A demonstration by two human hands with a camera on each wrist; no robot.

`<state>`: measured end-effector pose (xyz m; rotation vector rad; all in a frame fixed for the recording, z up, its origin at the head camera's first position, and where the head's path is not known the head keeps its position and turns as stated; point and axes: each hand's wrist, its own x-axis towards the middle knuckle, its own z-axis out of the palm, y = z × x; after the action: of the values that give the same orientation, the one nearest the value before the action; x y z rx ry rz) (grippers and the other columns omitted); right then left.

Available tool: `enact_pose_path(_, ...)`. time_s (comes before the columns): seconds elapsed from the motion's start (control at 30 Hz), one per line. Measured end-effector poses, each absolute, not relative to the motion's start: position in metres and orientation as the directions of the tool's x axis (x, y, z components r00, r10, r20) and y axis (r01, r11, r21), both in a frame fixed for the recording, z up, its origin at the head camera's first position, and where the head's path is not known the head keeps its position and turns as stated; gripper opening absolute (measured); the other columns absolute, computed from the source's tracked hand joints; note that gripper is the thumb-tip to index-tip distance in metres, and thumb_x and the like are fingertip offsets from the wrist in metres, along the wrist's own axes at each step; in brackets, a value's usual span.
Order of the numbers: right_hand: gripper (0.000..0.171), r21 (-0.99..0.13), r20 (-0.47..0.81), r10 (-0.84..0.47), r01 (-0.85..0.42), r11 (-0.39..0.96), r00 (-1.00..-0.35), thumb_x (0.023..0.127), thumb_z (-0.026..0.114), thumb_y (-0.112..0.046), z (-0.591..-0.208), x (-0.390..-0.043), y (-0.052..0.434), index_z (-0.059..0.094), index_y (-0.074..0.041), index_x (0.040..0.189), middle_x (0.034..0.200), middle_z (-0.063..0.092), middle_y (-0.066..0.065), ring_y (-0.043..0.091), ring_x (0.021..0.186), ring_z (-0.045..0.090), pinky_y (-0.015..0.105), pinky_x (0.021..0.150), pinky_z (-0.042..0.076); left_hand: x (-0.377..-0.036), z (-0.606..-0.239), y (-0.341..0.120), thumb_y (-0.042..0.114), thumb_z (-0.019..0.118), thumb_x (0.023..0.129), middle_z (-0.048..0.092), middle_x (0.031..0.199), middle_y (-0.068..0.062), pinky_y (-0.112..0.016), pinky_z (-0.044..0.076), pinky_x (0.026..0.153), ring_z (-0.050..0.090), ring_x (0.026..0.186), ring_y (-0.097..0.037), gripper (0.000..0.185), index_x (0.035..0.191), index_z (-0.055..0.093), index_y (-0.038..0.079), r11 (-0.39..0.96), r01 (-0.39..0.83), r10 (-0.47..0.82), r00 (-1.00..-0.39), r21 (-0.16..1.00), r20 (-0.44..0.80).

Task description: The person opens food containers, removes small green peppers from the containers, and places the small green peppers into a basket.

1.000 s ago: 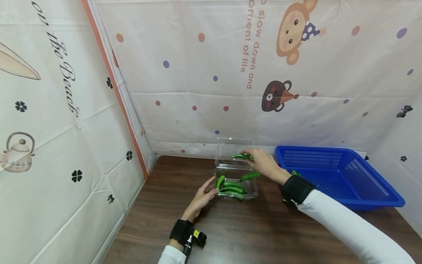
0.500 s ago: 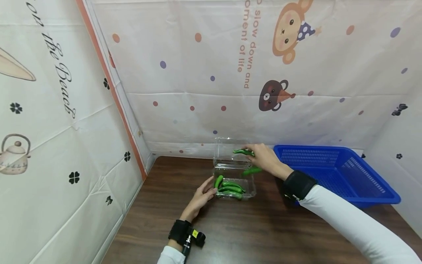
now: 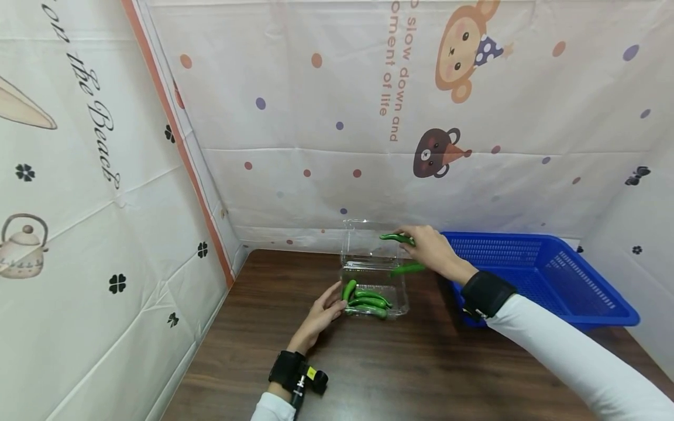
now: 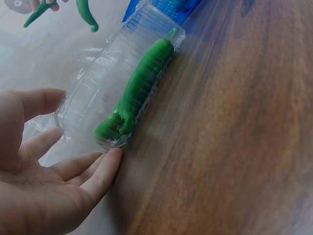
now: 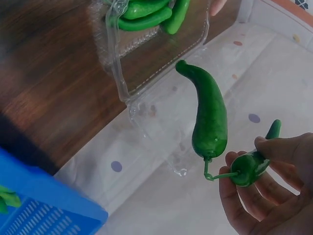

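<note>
My right hand (image 3: 429, 248) pinches a green chili pepper (image 5: 249, 169) above the back of a clear plastic clamshell box (image 3: 371, 265). A second chili pepper (image 5: 210, 112) hangs from it, joined at the stems by a thin green strand. In the head view this hanging pepper (image 3: 408, 269) is at the box's right side. The box stands with its lid up, and several green chili peppers (image 3: 371, 302) lie along its front and left. My left hand (image 3: 320, 313) holds the box at its left end, thumb and fingers about the corner in the left wrist view.
A blue plastic basket (image 3: 547, 280) stands to the right, partly behind my right forearm. Green pieces (image 5: 7, 198) show inside it in the right wrist view. The brown wooden table (image 3: 395, 368) ends at a printed white sheet (image 3: 295, 193) behind and at the left.
My right hand has moved a little up and to the right with its chili pepper. The hanging pepper has risen rightward with it. The left hand stays at the box.
</note>
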<state>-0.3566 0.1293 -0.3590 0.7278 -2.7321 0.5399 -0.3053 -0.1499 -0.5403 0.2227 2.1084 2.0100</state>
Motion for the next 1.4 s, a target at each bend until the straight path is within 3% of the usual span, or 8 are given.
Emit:
enact_pose_path(0.13,0.028,-0.285,0.342,-0.418,-0.517,0.808,-0.842,0.095,0.071,-0.006,-0.357,-0.356,0.137,0.072,-0.004,0.122,0.106,0.077,0.020,0.018,0.069,0.066,0.026,0.053,0.039,-0.305,-0.540,-0.150,0.021,0.054,0.107,0.033,0.162,-0.029,-0.054,0.044,0.118,0.040,0.147,-0.043,0.061,0.163,0.029,0.018,0.053,-0.040,0.259,-0.964,0.998,-0.053)
enact_pose_path(0.37,0.029,-0.322,0.338,-0.370,-0.476,0.819,-0.865,0.096,0.069,-0.005,-0.351,-0.357,0.152,0.070,-0.003,0.125,0.106,0.076,0.023,0.014,0.055,0.054,0.025,0.046,0.030,-0.305,-0.540,-0.149,0.024,0.056,0.107,0.033,0.162,-0.029,-0.054,0.043,0.118,0.040,0.147,-0.043,0.062,0.163,0.030,0.018,0.050,-0.039,0.263,-0.964,0.998,-0.050)
enact_pose_path(0.57,0.029,-0.307,0.347,-0.349,-0.457,0.835,-0.870,0.096,0.069,-0.006,-0.350,-0.359,0.160,0.070,-0.002,0.125,0.105,0.076,0.023,0.018,0.064,0.064,0.026,0.048,0.037,-0.304,-0.539,-0.150,0.024,0.056,0.107,0.033,0.161,-0.030,-0.054,0.043,0.118,0.040,0.146,-0.044,0.062,0.163,0.030,0.018,0.051,-0.034,0.260,-0.965,0.998,-0.047)
enact_pose_path(0.8,0.030,-0.302,0.336,-0.331,-0.434,0.849,-0.882,0.097,0.067,-0.006,-0.352,-0.358,0.169,0.068,-0.001,0.126,0.109,0.075,0.026,0.019,0.065,0.065,0.026,0.047,0.037,-0.303,-0.540,-0.149,0.023,0.056,0.106,0.033,0.161,-0.031,-0.053,0.044,0.117,0.041,0.146,-0.045,0.062,0.162,0.030,0.018,0.045,-0.034,0.255,-0.966,0.998,-0.045)
enact_pose_path(1.4,0.032,-0.295,0.362,-0.304,-0.418,0.859,-0.881,0.099,0.066,-0.007,-0.332,-0.353,0.196,0.065,0.001,0.130,0.112,0.071,0.031,0.016,0.053,0.052,0.028,0.045,0.034,-0.301,-0.538,-0.150,0.022,0.054,0.107,0.033,0.161,-0.030,-0.055,0.044,0.118,0.040,0.146,-0.045,0.062,0.163,0.028,0.016,0.056,-0.028,0.262,-0.964,0.998,-0.042)
